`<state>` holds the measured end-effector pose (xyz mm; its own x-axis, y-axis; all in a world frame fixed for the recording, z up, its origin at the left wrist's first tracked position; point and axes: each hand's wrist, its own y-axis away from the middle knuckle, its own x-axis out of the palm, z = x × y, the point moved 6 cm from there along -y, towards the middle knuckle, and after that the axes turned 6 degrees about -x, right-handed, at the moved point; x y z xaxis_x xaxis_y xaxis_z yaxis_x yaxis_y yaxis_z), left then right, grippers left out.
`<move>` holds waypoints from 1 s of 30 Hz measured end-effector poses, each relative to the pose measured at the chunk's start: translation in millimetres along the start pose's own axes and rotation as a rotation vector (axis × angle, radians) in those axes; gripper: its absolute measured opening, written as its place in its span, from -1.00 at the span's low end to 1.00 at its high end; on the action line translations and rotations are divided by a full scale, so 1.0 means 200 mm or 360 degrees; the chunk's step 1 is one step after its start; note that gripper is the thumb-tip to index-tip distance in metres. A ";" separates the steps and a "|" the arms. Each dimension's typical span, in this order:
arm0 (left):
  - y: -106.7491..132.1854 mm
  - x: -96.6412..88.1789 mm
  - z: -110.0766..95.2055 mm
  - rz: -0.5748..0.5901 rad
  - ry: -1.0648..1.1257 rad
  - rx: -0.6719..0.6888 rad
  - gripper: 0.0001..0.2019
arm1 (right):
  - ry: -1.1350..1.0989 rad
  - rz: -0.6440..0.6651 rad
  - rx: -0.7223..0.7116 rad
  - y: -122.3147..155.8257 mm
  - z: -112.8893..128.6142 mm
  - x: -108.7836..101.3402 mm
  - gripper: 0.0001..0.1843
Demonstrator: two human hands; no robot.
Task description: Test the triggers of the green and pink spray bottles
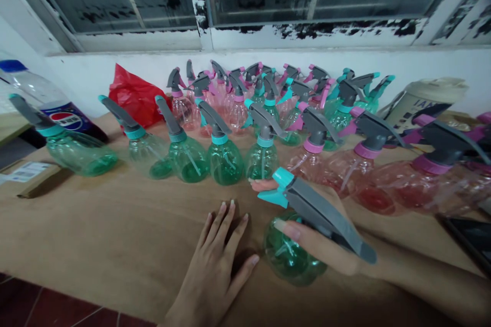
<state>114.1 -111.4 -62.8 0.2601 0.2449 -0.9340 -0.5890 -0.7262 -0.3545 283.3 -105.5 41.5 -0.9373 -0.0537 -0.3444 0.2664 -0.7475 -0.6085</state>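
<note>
My right hand [326, 250] is wrapped around a green spray bottle [286, 255] with a grey and turquoise trigger head, at the near right of the table. The head points away to the upper left, and the palm is hidden behind it. Just left of that bottle, my left hand [218, 255] lies flat on the brown tabletop [115, 235] with fingers spread and nothing in them. Beyond both hands runs a front row of spray bottles: green ones such as this green bottle [226, 166] in the middle and left, and pink ones such as this pink bottle [374, 191] to the right.
Many more spray bottles [238, 112] crowd the back near the wall. A cola bottle [72, 117], a red plastic bag [134, 97] and a flat cardboard piece [38, 179] are at left. A beige bag [425, 99] and a dark device [468, 237] are at right.
</note>
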 end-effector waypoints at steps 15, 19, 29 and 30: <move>0.00 0.00 0.00 0.0015 -0.0031 -0.0021 -0.43 | 0.0015 0.0035 -0.0064 -0.02 0.02 0.00 -0.76; 0.00 0.00 0.00 0.0010 -0.0018 -0.0014 -0.45 | 0.0051 -0.0011 -0.0060 -0.03 0.02 0.00 -0.96; 0.03 -0.11 -0.02 0.0047 0.0413 -0.0035 -0.22 | 0.0016 0.0022 -0.0043 -0.01 0.01 0.02 -0.66; 0.04 -0.12 -0.02 0.0069 0.0488 -0.0083 -0.21 | -0.0007 0.0029 -0.0068 -0.01 0.02 0.03 -0.63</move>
<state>105.7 -126.7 -42.4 0.4588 0.0136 -0.8884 -0.5666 -0.7657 -0.3043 275.9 -106.6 44.1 -0.9331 -0.0698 -0.3529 0.2928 -0.7173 -0.6322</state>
